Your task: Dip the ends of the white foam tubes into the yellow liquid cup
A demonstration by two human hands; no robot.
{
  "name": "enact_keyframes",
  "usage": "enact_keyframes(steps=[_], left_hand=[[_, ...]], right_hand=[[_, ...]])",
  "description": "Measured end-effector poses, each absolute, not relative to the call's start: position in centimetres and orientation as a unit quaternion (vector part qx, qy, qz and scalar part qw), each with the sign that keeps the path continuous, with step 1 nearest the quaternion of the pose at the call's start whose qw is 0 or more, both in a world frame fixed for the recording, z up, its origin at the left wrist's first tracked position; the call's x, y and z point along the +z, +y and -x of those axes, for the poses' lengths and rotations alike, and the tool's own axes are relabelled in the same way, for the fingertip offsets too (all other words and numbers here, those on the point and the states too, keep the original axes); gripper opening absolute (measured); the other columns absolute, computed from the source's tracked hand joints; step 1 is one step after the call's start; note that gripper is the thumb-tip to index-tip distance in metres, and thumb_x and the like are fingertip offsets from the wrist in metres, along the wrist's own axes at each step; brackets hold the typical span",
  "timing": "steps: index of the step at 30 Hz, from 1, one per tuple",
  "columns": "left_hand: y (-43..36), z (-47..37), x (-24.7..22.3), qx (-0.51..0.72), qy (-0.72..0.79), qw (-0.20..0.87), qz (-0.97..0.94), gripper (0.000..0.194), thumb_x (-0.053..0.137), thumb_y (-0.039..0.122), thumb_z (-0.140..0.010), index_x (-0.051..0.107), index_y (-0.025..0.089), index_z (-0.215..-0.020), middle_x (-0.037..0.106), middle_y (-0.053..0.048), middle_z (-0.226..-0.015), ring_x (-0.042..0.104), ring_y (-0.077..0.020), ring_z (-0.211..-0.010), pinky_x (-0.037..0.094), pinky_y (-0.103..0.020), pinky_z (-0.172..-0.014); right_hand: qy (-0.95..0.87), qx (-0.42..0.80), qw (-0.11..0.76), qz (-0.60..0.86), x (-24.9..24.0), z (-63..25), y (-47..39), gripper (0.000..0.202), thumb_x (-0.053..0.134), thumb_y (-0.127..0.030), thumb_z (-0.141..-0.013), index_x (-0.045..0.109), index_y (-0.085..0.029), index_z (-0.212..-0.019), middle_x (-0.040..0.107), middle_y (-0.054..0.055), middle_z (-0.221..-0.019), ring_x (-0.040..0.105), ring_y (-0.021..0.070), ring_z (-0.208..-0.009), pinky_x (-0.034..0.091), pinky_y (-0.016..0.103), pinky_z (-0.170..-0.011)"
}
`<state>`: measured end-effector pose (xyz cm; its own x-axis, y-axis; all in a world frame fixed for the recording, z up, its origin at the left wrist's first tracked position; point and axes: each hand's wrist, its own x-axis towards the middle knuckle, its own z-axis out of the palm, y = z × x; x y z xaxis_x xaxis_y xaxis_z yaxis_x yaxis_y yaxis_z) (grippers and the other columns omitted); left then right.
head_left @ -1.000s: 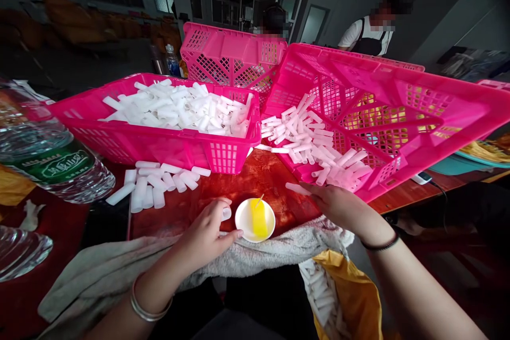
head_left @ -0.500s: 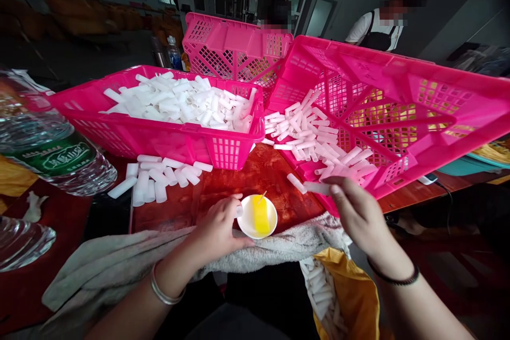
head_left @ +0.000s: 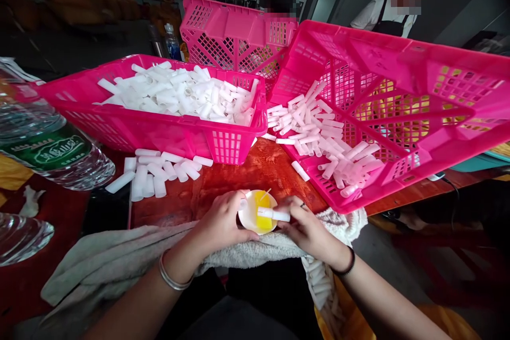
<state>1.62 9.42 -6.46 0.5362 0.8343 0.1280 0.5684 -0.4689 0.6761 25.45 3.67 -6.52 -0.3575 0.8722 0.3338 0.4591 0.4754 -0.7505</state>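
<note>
A small white bowl (head_left: 249, 221) holds a yellow sponge-like block (head_left: 263, 199) with a thin stick standing up from it. My right hand (head_left: 308, 228) pinches a narrow white plastic tube (head_left: 279, 215), its far end over the yellow block. My left hand (head_left: 227, 220) is curled at the bowl's left side, closed on a short, wide translucent white tube (head_left: 243, 205) that is mostly hidden by the fingers. Several wider white tubes (head_left: 158, 170) lie loose on the red table, left of the bowl. A lone narrow tube (head_left: 300, 171) lies farther right.
A pink basket (head_left: 167, 130) heaped with white tubes stands at the back left. A tilted pink basket (head_left: 402, 183) with narrow tubes is at right. A water bottle (head_left: 59, 149) stands left. A grey towel (head_left: 131, 249) lines the table's front edge. A person (head_left: 384, 16) is beyond.
My right hand has moved left and toward me from the tilted basket, bringing the narrow tube over the bowl. My left hand stays beside the bowl.
</note>
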Motion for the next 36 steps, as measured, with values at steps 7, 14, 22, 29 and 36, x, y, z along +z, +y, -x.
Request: enact_keyframes(steps=[7,14,22,29,36], left_hand=[[9.4,-1.6,-6.6,0.248,0.406,0.272,-0.837,0.083,0.091,0.042,-0.048,0.051,0.02,-0.117,0.06,-0.012,-0.122,0.054,-0.0349,-0.113,0.044,-0.05,-0.098],[9.5,-1.6,-6.6,0.247,0.404,0.274,-0.837,0.081,0.091,0.044,-0.047,0.052,0.021,-0.114,0.06,-0.011,-0.121,0.056,-0.0341,-0.111,0.044,-0.05,-0.098],[9.4,-1.7,-6.6,0.234,0.411,0.272,-0.838,0.084,0.091,0.044,-0.048,0.05,0.021,-0.118,0.06,-0.011,-0.121,0.055,-0.0347,-0.113,0.043,-0.05,-0.099],[9.3,-1.6,-6.5,0.234,0.414,0.274,-0.836,0.085,0.091,0.045,-0.048,0.051,0.021,-0.119,0.06,-0.01,-0.121,0.055,-0.0342,-0.113,0.044,-0.049,-0.098],[9.6,-1.6,-6.4,0.212,0.416,0.267,-0.843,0.086,0.09,0.045,-0.049,0.048,0.022,-0.12,0.059,-0.01,-0.122,0.053,-0.0344,-0.114,0.04,-0.051,-0.1]], right_hand=[[-0.822,0.176,0.376,0.39,-6.4,-25.2,3.2,0.022,0.05,-0.012,-0.093,0.063,-0.02,-0.108,0.055,0.01,-0.105,0.059,0.0215,-0.096,0.056,0.035,-0.08],[-0.729,0.28,0.4,0.479,-6.9,-24.8,2.5,0.021,0.052,-0.023,-0.095,0.056,-0.02,-0.116,0.062,0.009,-0.099,0.065,0.0206,-0.087,0.058,0.034,-0.075],[-0.725,0.275,0.412,0.479,-7.3,-24.4,1.8,0.027,0.055,-0.019,-0.093,0.05,-0.022,-0.12,0.06,0.009,-0.102,0.063,0.0206,-0.092,0.056,0.034,-0.077],[-0.789,0.17,0.387,0.446,-7.1,-24.3,1.3,0.023,0.051,-0.012,-0.092,0.057,-0.021,-0.113,0.054,0.012,-0.108,0.058,0.0229,-0.104,0.054,0.036,-0.083],[-0.833,0.092,0.354,0.416,-7.5,-25.3,1.1,0.024,0.054,-0.008,-0.091,0.059,-0.022,-0.109,0.06,0.011,-0.109,0.06,0.0237,-0.098,0.054,0.038,-0.081]])
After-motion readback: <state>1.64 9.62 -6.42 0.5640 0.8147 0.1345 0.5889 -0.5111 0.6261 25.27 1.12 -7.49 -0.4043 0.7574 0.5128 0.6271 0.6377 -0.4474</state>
